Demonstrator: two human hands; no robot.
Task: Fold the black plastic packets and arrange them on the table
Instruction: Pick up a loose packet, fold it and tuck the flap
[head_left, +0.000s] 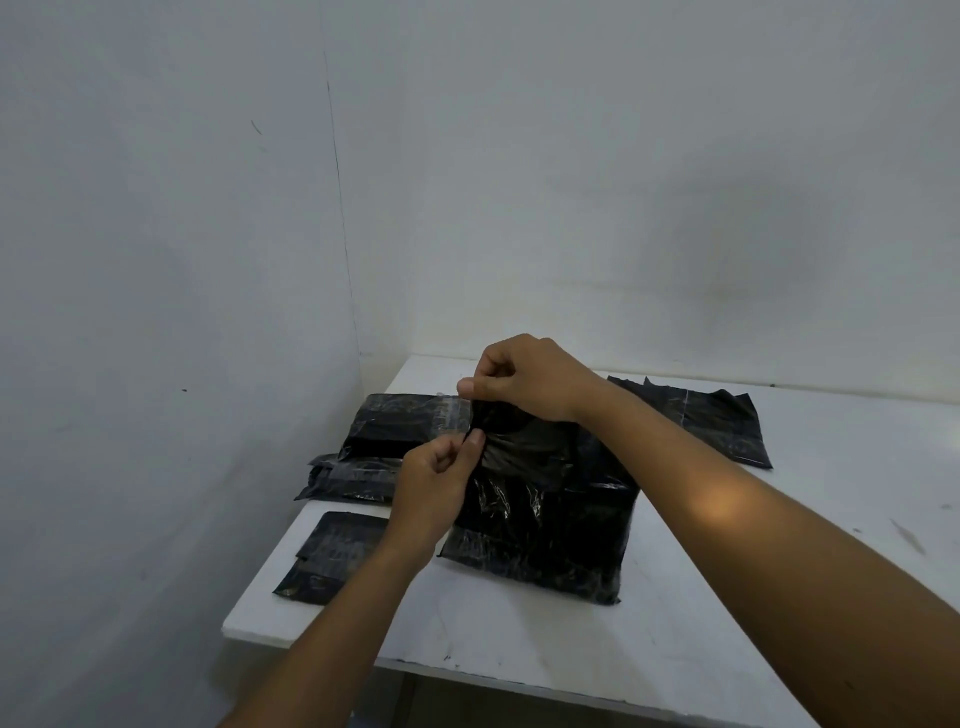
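A large black plastic packet (545, 525) lies on the white table (675, 639) in front of me, its upper left part lifted and bunched. My left hand (434, 483) pinches that raised edge from below. My right hand (524, 379) pinches the same edge from above, thumb pointing left. Folded black packets (400, 426) are piled at the table's far left. One smaller folded packet (332, 558) lies near the left front edge. An unfolded black packet (706, 415) lies flat at the back right.
The table stands in a corner, with pale walls (182, 312) close on the left and behind. Its left and front edges are near the folded packets. Bare white tabletop shows at the right and front.
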